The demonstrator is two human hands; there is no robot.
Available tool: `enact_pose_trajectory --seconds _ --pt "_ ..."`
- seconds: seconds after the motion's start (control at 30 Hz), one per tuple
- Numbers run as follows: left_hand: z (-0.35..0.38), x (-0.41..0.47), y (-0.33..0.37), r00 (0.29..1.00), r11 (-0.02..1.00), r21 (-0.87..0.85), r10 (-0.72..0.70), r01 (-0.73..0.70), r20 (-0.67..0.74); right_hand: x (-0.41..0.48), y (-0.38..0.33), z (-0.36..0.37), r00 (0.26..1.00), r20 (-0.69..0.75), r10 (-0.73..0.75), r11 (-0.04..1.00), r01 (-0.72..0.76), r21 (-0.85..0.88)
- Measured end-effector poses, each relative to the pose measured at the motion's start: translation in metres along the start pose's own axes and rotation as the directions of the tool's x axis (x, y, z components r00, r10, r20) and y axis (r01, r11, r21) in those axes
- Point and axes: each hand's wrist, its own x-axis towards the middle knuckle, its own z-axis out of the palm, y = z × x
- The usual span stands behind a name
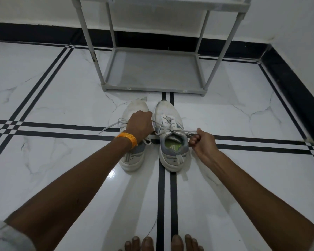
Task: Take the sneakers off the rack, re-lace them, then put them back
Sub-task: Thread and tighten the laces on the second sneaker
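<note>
Sneakers (171, 134) on floor, each hand (140, 124) (204, 142) pulling laces (170, 126)

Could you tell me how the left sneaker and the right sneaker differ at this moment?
The right sneaker shows its open collar and green insole; the left sneaker is largely covered by the left hand. The right sneaker's lace is pulled sideways by both hands; the left sneaker's lace lies slack. Both are white and grey, toes toward the rack.
</note>
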Motion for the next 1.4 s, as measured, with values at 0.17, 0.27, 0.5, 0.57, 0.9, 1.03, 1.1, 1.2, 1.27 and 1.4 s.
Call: enact_pose_trajectory --seconds 0.17,0.27,0.5,0.57,0.9,1.03,1.1,1.2,1.27,1.4 --pt "-0.020 -0.001 0.002 1.000 0.923 -0.385 0.000 -0.005 -0.014 -0.024 -0.025 0.005 0.964 0.013 -0.264 0.722 0.207 -0.660" --pt "-0.028 -0.006 0.026 0.984 0.891 -0.419 0.136 -0.173 -0.117 -0.032 -0.033 0.015 0.804 0.221 -0.552 0.286 0.432 -0.856" --pt "-0.001 -0.017 0.038 0.924 0.921 -0.203 0.361 -0.331 0.130 -0.041 -0.008 0.040 0.726 0.656 -0.207 -0.620 0.421 -0.662" --pt "-0.001 -0.021 0.036 0.930 0.930 -0.159 0.351 -0.332 0.108 -0.039 -0.007 0.038 0.712 0.668 -0.218 -0.642 0.411 -0.648" --pt "-0.012 -0.025 0.033 0.874 0.852 0.198 0.476 -0.485 0.092 -0.039 -0.007 0.031 0.679 0.681 -0.274 -0.589 0.441 -0.677" --pt "-0.015 -0.021 0.028 0.852 0.833 0.178 0.510 -0.524 0.120 -0.035 -0.002 0.026 0.677 0.686 -0.265 -0.551 0.478 -0.685" --pt "-0.015 -0.018 0.025 0.847 0.829 0.174 0.513 -0.532 0.140 -0.032 -0.001 0.026 0.688 0.670 -0.279 -0.536 0.467 -0.703" --pt "-0.016 -0.016 0.024 0.841 0.830 0.145 0.522 -0.539 0.142 -0.029 0.000 0.026 0.704 0.643 -0.303 -0.503 0.454 -0.735" --pt "-0.016 -0.016 0.022 0.841 0.830 0.138 0.524 -0.540 0.135 -0.025 0.001 0.025 0.702 0.637 -0.317 -0.483 0.459 -0.746" --pt "-0.014 -0.016 0.023 0.853 0.846 0.123 0.502 -0.518 0.140 -0.022 0.001 0.023 0.699 0.637 -0.326 -0.477 0.460 -0.749"
